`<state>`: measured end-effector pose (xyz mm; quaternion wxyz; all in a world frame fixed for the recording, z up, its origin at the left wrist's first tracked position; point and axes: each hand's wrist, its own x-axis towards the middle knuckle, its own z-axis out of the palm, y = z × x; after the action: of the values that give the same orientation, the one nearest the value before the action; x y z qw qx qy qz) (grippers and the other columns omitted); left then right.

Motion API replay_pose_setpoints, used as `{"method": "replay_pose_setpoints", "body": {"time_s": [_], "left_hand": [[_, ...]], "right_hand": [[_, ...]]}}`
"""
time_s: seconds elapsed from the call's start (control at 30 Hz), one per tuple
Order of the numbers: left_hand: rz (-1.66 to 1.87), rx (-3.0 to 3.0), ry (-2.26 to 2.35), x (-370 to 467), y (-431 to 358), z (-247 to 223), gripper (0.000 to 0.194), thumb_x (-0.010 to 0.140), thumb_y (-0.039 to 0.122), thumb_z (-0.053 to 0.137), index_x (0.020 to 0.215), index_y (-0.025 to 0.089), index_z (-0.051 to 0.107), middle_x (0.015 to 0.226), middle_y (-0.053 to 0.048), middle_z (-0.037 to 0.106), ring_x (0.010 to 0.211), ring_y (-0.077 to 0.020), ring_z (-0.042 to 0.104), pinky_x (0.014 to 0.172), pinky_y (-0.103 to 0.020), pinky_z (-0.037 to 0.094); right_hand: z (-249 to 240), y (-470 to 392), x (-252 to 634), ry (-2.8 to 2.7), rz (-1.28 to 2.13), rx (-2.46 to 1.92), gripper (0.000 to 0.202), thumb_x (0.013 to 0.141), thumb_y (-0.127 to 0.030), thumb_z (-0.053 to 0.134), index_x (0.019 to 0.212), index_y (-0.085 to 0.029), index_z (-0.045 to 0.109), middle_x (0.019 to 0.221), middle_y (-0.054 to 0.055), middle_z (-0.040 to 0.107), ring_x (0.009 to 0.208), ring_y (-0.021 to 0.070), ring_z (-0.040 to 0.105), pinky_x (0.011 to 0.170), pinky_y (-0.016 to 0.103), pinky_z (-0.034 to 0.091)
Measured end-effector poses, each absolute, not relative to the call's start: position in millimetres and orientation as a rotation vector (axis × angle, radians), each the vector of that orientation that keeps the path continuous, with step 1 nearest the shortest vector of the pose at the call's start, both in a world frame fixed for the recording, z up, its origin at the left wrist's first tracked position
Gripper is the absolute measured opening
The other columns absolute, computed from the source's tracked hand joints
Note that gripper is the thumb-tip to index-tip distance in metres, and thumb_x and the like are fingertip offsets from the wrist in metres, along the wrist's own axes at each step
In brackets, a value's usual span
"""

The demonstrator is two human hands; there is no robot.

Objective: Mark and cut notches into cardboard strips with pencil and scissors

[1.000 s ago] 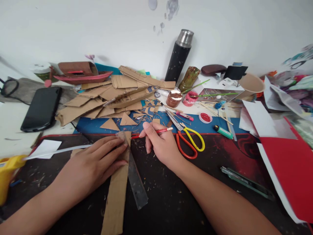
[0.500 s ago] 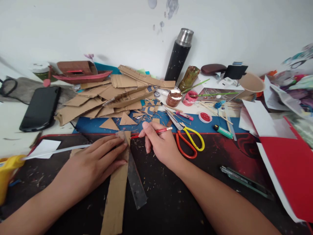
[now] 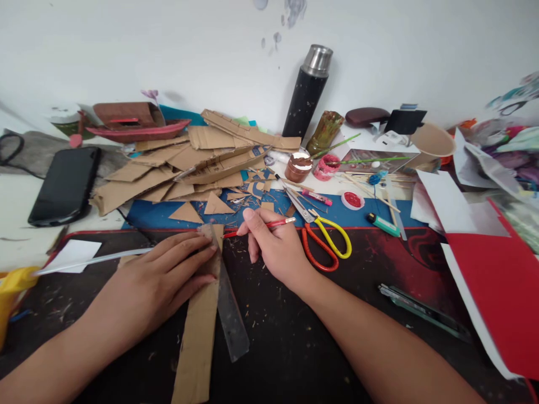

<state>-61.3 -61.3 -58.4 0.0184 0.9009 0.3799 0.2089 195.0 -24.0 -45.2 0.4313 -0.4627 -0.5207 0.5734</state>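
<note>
My left hand point(image 3: 168, 272) presses a clear plastic ruler point(image 3: 231, 322) down on a long cardboard strip point(image 3: 197, 342). Its fingers lie over the ruler's upper end, with the thumb on the cardboard. The ruler slants across the strip, its lower end lying off to the right. Pinched in my right hand point(image 3: 280, 247) is a red pencil point(image 3: 278, 223), its one end pointing left to the upper right edge of the strip. The fingertips on the pencil are partly hidden behind the thumb and hand. Right of that hand lie scissors point(image 3: 311, 219) with red and yellow handles.
Cardboard pieces point(image 3: 143, 174) pile up at the back, by a model boat point(image 3: 138, 132). A black flask point(image 3: 307, 92) stands behind paint pots point(image 3: 298, 168). A yellow glue gun point(image 3: 14, 286) is at far left, a utility knife point(image 3: 421, 311) and red sheet point(image 3: 497, 297) at right.
The whole view has shifted very slightly. Both hands keep the same hold on ruler and pencil, with no clear movement over the cardboard.
</note>
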Motion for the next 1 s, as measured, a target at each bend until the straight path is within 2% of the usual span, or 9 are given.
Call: {"method": "replay_pose_setpoints", "body": {"time_s": [0.4, 0.8, 1.0], "left_hand": [[0.678, 2.795, 1.141, -61.9, -60.2, -56.3, 0.049, 0.117, 0.051, 0.057, 0.158, 0.027, 0.067, 0.144, -0.010, 0.080, 0.137, -0.0350, 0.075, 0.106, -0.050, 0.069], [0.627, 2.785, 1.183, -61.5, -62.4, -58.5, 0.052, 0.116, 0.055, 0.056, 0.150, 0.020, 0.073, 0.144, -0.013, 0.081, 0.136, -0.0373, 0.074, 0.106, -0.052, 0.067], [0.653, 2.771, 1.204, -61.0, -63.1, -58.9, 0.051, 0.115, 0.057, 0.056, 0.149, 0.023, 0.075, 0.143, -0.011, 0.081, 0.135, -0.0361, 0.075, 0.105, -0.049, 0.067]], "right_hand": [[-44.8, -24.8, 194.4, -1.287, 1.442, -1.123, 0.056, 0.109, -0.073, 0.061, 0.084, -0.023, 0.068, 0.052, -0.008, 0.056, 0.044, 0.0108, 0.054, 0.050, 0.025, 0.044], [-45.7, -24.2, 193.8, -1.286, 1.446, -1.120, 0.057, 0.107, -0.075, 0.062, 0.084, -0.023, 0.067, 0.051, -0.008, 0.056, 0.043, 0.0108, 0.053, 0.050, 0.025, 0.043], [-46.9, -23.9, 193.8, -1.287, 1.445, -1.130, 0.058, 0.107, -0.076, 0.061, 0.084, -0.023, 0.067, 0.051, -0.008, 0.056, 0.042, 0.0108, 0.053, 0.049, 0.025, 0.041]]}}
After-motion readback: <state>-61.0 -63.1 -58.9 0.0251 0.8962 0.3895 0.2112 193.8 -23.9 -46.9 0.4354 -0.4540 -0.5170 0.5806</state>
